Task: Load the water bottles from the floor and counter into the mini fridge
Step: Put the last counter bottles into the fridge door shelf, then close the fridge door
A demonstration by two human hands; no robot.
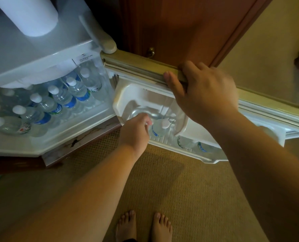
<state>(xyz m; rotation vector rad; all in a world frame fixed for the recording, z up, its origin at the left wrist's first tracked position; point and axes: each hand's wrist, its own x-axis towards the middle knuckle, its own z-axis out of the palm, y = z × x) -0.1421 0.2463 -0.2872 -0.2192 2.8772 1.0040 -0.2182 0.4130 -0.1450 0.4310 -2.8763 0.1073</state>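
Your right hand (203,91) is curled over the top edge of the open white mini fridge door (145,67), thumb on the inner gasket side and fingers wrapped over the outer edge, gripping it firmly. Your left hand (136,130) reaches down into the door's lower rack, fingers bent toward a clear plastic water bottle with a white cap and blue label (160,128) that stands upright in the white door shelf (180,149). Your fingertips lie just beside or against that bottle's shoulder, but you cannot tell from here whether they actually clasp it, since the back of the hand hides the grip.

Two more clear bottles (186,142) sit further along the same door shelf to the right, only their lower parts showing beneath the moulded white door compartment (126,95).

Inside the white mini fridge cabinet (40,56), many clear water bottles with white caps (63,96) lie stacked on their sides, caps pointing outward toward you, filling the compartment from left to right. Most carry blue labels; the one at the lower left shows a red and white label.

A white paper roll (30,14) stands on top of the fridge. Behind the door is a brown wooden cabinet (180,28) with a brass knob (150,51). Your bare feet (143,226) stand on the tan carpet (180,189).
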